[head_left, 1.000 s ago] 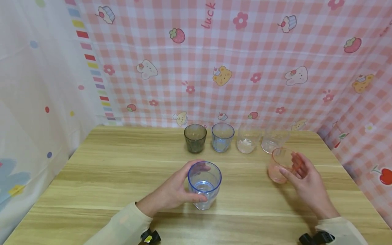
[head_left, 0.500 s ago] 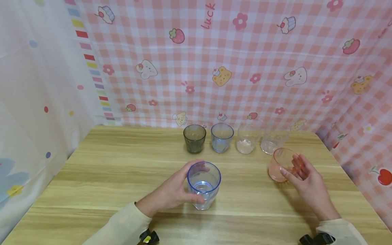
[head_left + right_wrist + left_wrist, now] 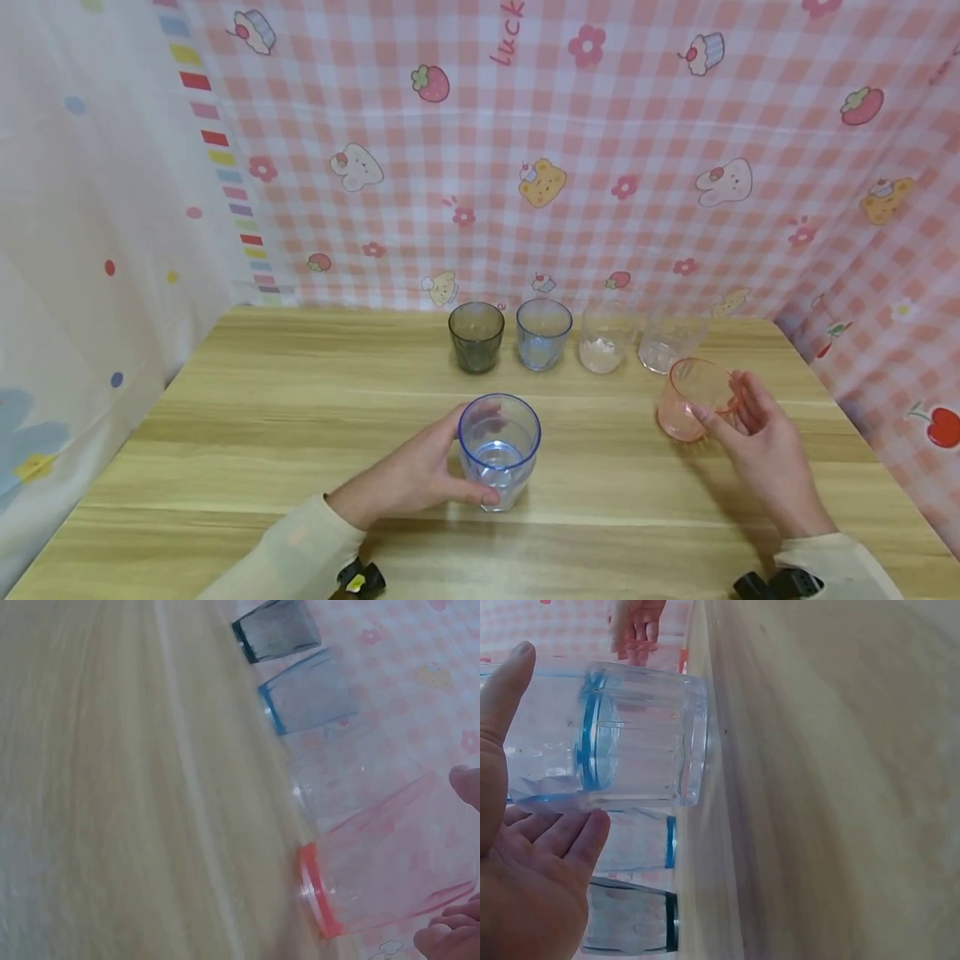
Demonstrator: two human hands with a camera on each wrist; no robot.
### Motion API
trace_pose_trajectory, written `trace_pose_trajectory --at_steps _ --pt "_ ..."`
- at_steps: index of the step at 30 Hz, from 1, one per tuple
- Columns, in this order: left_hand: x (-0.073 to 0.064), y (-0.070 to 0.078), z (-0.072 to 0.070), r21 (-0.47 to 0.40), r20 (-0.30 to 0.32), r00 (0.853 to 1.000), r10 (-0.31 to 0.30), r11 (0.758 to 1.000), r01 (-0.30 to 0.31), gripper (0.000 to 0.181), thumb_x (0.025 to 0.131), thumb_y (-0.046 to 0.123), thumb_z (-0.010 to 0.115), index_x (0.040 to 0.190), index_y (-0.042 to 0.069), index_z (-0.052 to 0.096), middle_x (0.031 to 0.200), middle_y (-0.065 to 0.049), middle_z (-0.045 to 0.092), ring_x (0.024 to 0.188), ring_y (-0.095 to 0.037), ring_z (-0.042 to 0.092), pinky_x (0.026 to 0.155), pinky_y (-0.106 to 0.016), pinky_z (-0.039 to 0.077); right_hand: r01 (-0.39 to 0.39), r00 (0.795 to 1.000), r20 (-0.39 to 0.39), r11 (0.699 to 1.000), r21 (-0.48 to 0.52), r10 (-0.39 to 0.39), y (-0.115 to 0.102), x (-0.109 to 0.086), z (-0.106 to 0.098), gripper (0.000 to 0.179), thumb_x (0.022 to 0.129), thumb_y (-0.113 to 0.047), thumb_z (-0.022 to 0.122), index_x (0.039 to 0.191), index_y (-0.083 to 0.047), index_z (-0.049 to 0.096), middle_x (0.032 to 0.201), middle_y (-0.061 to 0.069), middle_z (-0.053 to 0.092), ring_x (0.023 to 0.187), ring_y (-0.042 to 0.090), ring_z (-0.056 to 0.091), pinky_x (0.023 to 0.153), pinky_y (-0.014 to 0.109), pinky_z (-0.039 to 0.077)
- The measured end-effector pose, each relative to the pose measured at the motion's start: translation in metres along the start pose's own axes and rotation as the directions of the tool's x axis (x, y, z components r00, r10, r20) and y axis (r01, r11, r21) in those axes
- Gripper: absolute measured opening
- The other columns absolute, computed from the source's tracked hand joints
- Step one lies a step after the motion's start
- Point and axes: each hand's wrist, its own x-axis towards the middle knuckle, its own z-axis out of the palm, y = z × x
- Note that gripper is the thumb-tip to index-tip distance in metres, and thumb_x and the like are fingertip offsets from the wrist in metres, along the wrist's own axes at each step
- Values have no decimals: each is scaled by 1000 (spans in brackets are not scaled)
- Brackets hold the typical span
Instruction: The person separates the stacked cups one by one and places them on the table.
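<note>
My left hand (image 3: 420,471) holds a clear glass (image 3: 652,739) upright, low over the table, thumb at the near side and fingers behind. A blue-rimmed glass (image 3: 498,417) sits nested inside it, its blue base showing through the wall in the left wrist view. To the right, my right hand (image 3: 765,454) grips an orange-pink glass (image 3: 686,408) near its rim between thumb and fingers. That glass stands with its thick red-looking base (image 3: 319,892) at the tabletop. The fingers behind each glass are partly hidden.
Along the back of the wooden table (image 3: 300,433) stand a smoky dark glass (image 3: 477,337), a blue glass (image 3: 543,335) and two clear glasses, one (image 3: 602,346) left of the other (image 3: 663,346). The orange-pink glass stands just before the rightmost one. A checked curtain (image 3: 420,167) hangs behind.
The orange-pink glass has shifted slightly away from me, and the right hand's fingers have edged to the right along its rim. My left hand with the nested glasses stays nearly still.
</note>
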Motion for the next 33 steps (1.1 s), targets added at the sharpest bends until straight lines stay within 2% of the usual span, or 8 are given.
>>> trace_pose_trajectory --at_steps 8,17,20,23,26,28,31,33 --pt "0 0 0 27 8 1000 -13 1000 13 96 83 30 96 161 13 42 156 -5 62 149 -26 55 130 -58 35 47 996 -74 998 -46 -50 -10 -11 -3 96 107 -24 71 173 -8 4 181 11 7 168 27 14 125 13 26" --pt "-1 -1 -1 6 18 1000 -19 1000 19 94 84 29 95 161 13 42 158 -6 61 150 -27 54 130 -58 34 127 982 -145 992 12 -124 -24 -20 -3 86 104 -16 73 172 -11 21 179 10 22 165 18 26 119 8 33" --pt "0 -1 -1 -12 21 1000 -17 1000 18 94 85 27 95 160 12 42 158 -7 60 150 -28 54 130 -56 36 186 971 -171 977 106 -166 -30 -23 -1 83 101 -7 75 170 -10 30 177 10 29 162 13 34 115 6 38" --pt "0 -1 -1 -29 27 999 -17 999 17 93 85 26 95 160 12 41 159 -8 59 151 -28 54 130 -55 37 261 958 -177 940 222 -224 -35 -26 4 79 97 4 76 166 -5 39 174 9 39 154 5 45 111 6 43" --pt "0 -1 0 -42 32 999 -13 999 14 94 85 25 94 161 10 40 159 -10 58 151 -28 54 129 -54 38 359 933 -155 874 327 -325 -41 -29 9 76 94 17 71 163 1 43 169 7 48 147 0 53 111 9 45" --pt "1 -1 0 -50 33 999 -11 999 13 95 86 25 94 161 8 40 160 -11 58 151 -28 54 129 -54 39 427 903 -125 821 380 -411 -45 -31 13 75 92 24 66 161 5 43 166 6 52 145 0 55 113 13 45" --pt "0 -2 1 -61 32 999 -12 998 14 96 86 24 94 162 6 38 161 -11 56 151 -29 53 129 -54 39 507 844 -74 742 439 -532 -51 -32 20 75 90 33 58 159 11 41 163 7 56 148 6 55 117 19 44" --pt "0 -2 1 -68 32 999 -15 998 17 96 86 24 94 162 7 38 162 -11 56 151 -29 53 129 -54 38 532 812 -33 717 450 -582 -54 -33 25 75 89 36 55 159 12 41 163 8 56 149 8 55 118 21 43"
